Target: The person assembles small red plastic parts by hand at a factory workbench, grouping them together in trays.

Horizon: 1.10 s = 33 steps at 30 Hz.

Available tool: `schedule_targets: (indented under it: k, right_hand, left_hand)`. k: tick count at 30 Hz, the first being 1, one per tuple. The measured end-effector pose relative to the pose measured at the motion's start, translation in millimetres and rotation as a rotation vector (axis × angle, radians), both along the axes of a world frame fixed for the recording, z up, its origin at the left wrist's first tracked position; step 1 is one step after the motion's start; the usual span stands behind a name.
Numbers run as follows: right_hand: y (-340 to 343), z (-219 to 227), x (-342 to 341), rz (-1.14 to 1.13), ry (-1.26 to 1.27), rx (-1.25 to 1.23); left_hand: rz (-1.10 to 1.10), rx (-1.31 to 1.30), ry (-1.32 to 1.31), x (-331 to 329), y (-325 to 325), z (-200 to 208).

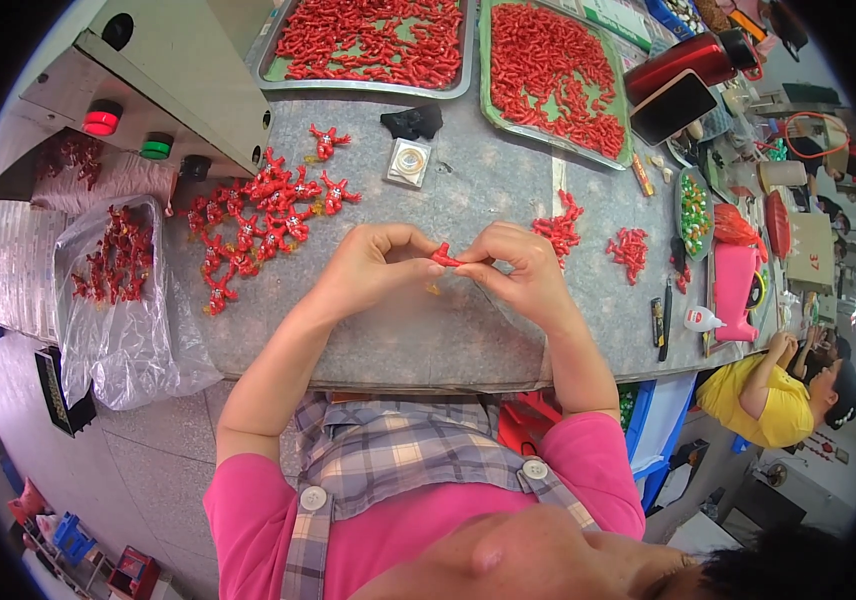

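Over the near middle of the grey table, a small red plastic figure is pinched between the fingertips of both hands. My left hand grips it from the left, thumb and forefinger together. From the right, my right hand closes thumb and forefinger on its other side. A bit of yellow shows just beneath the fingers. Left of my hands lies a heap of red figures with white and yellow details. Beyond my right hand are two small piles of red parts, the closer pile and a smaller pile.
At the back stand a left metal tray and a right tray, both full of red pieces. A grey machine with buttons rises at left above a plastic bag. A phone, bottle and pink holder sit right.
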State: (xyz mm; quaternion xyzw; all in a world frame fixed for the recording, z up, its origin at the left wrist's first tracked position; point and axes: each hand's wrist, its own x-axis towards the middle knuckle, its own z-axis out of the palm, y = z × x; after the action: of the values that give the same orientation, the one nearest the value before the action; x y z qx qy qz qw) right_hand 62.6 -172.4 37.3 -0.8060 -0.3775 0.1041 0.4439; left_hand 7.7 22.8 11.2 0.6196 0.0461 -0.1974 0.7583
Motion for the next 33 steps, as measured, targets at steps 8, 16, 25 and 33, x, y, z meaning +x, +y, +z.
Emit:
schedule_targets:
  k: [8, 16, 25, 33]
  right_hand:
    - [-0.3, 0.6, -0.4, -0.011, 0.037, 0.000]
    - [-0.4, 1.2, -0.3, -0.013, 0.055, 0.006]
    - [-1.1, -0.1, -0.3, -0.012, 0.075, 0.000]
    - [-0.2, 0.2, -0.4, -0.018, 0.075, 0.014]
  left_hand:
    - [-0.005, 0.005, -0.022, 0.2, 0.4, -3.4]
    - [-0.011, 0.007, -0.018, 0.0, 0.7, -1.6]
    - [-0.013, 0.021, -0.009, -0.1, 0.5, -0.2]
    - [-0.007, -0.002, -0.010, -0.4, 0.2, 0.5]
